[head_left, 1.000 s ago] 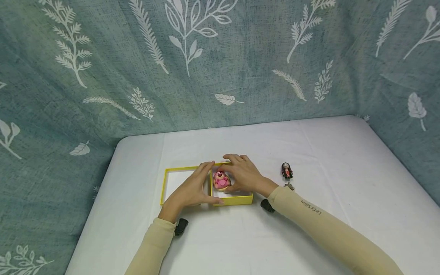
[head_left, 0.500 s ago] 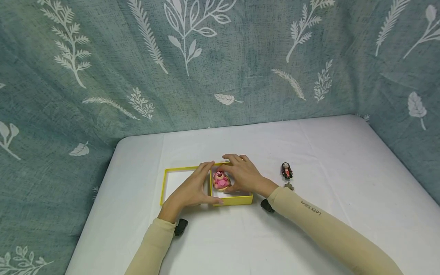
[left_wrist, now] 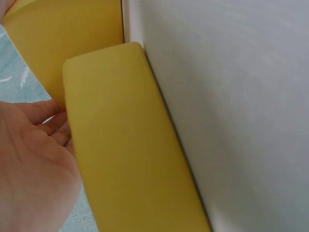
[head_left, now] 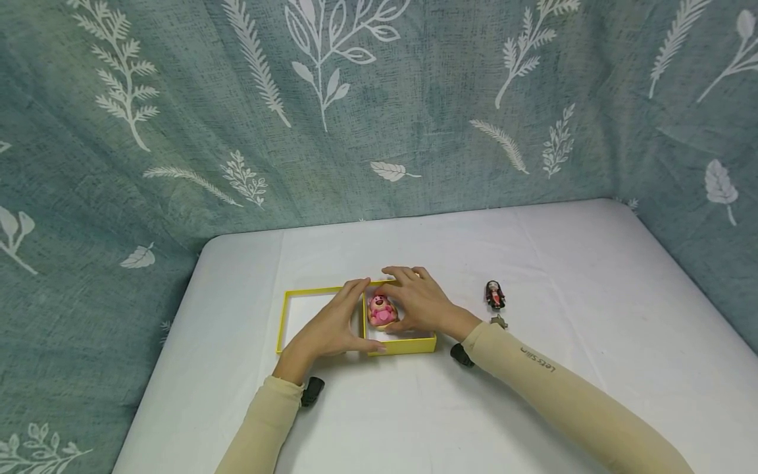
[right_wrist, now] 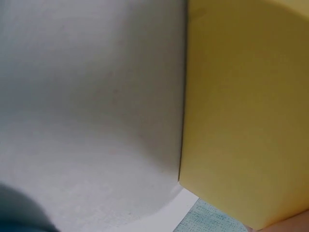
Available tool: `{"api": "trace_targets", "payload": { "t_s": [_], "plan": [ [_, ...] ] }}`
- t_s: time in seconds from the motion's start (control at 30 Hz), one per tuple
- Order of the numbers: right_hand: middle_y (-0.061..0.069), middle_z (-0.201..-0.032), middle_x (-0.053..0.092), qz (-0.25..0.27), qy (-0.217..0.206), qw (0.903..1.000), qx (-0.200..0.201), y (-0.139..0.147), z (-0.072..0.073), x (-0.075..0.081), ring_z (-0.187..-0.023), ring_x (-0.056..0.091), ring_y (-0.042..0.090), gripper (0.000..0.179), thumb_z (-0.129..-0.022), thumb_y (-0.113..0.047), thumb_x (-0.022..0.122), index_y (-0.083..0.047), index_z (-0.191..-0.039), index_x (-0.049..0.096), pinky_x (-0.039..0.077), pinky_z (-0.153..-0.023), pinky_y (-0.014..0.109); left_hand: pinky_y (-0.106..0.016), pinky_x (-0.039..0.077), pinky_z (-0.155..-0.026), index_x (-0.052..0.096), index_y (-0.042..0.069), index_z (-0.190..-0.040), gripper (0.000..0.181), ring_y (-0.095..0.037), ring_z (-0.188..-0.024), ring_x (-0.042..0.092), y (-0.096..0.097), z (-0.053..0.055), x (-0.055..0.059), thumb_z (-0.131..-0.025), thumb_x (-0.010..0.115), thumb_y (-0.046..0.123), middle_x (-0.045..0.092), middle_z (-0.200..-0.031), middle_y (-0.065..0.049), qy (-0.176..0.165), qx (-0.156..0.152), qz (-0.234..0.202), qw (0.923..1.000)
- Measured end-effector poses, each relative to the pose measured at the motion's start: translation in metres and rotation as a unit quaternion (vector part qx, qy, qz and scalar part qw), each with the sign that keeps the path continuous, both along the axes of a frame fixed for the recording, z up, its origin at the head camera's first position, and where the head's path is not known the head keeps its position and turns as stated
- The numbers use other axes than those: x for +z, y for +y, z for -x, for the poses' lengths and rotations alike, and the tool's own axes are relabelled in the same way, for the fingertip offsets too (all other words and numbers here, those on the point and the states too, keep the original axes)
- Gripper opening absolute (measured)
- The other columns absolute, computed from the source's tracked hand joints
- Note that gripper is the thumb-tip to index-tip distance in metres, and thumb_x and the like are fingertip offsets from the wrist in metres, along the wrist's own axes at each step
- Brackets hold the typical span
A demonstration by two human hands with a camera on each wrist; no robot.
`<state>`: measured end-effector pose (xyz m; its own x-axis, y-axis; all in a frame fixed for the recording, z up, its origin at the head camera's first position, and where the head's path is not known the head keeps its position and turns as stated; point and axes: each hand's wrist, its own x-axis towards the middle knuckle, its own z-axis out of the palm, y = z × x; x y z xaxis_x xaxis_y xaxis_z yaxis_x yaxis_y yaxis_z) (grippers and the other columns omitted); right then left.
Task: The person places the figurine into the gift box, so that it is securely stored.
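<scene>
A pink bear figurine (head_left: 382, 312) lies inside a yellow box (head_left: 408, 346) with a white interior, near its left wall. My right hand (head_left: 419, 304) reaches into this box and holds the figurine between thumb and fingers from the right. Spanning the box's left side, my left hand (head_left: 331, 328) grips it with the thumb at the near wall and fingers at the far edge. Left of the box lies a shallow yellow lid (head_left: 314, 290), partly under my left hand. In the right wrist view, the box's yellow wall (right_wrist: 246, 106) hides most of the right hand.
A small dark-haired doll figurine (head_left: 494, 295) lies on the white table (head_left: 533, 257) to the right. Close by it is a small greyish piece (head_left: 499, 321), partly hidden by the right sleeve. A green leaf-patterned cloth (head_left: 414, 131) hangs behind the table.
</scene>
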<state>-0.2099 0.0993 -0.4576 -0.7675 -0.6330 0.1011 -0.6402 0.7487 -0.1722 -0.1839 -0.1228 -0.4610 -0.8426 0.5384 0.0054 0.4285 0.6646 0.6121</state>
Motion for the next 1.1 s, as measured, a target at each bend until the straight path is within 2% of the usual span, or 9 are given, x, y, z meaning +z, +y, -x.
{"api": "trace_targets", "payload": {
  "t_s": [0.4, 0.73, 1.1],
  "plan": [
    [0.011, -0.149, 0.043, 0.002, 0.005, 1.0, 0.001, 0.0006, -0.0013, 0.0019, -0.138, 0.039, 0.028, 0.072, -0.069, -0.059, 0.082, -0.022, -0.129, 0.063, 0.033, -0.111, 0.052, -0.044, 0.038, -0.113, 0.021, 0.014, -0.157, 0.126, -0.021, -0.142, 0.037, -0.0004, 0.0006, 0.0002, -0.061, 0.082, 0.068, 0.028, -0.155, 0.005, -0.001, -0.001, 0.0, 1.0],
    [0.012, -0.149, 0.043, 0.006, 0.015, 0.9999, 0.002, 0.0014, 0.0, -0.0009, -0.138, 0.04, 0.028, 0.071, -0.069, -0.06, 0.081, -0.023, -0.128, 0.063, 0.027, -0.115, 0.054, -0.045, 0.037, -0.113, 0.021, 0.014, -0.157, 0.124, -0.023, -0.142, 0.037, -0.0004, 0.0004, 0.0017, -0.062, 0.082, 0.066, 0.028, -0.156, 0.003, 0.001, -0.002, 0.0, 1.0],
    [0.013, -0.149, 0.043, 0.023, 0.001, 0.9997, 0.001, 0.0013, -0.0014, -0.0005, -0.139, 0.039, 0.029, 0.069, -0.07, -0.058, 0.082, -0.023, -0.126, 0.064, 0.026, -0.116, 0.055, -0.046, 0.038, -0.113, 0.02, 0.015, -0.157, 0.125, -0.023, -0.143, 0.035, 0.0001, 0.0006, 0.0011, -0.061, 0.081, 0.069, 0.027, -0.157, 0.002, 0.0, -0.002, 0.005, 1.0]
  ]
}}
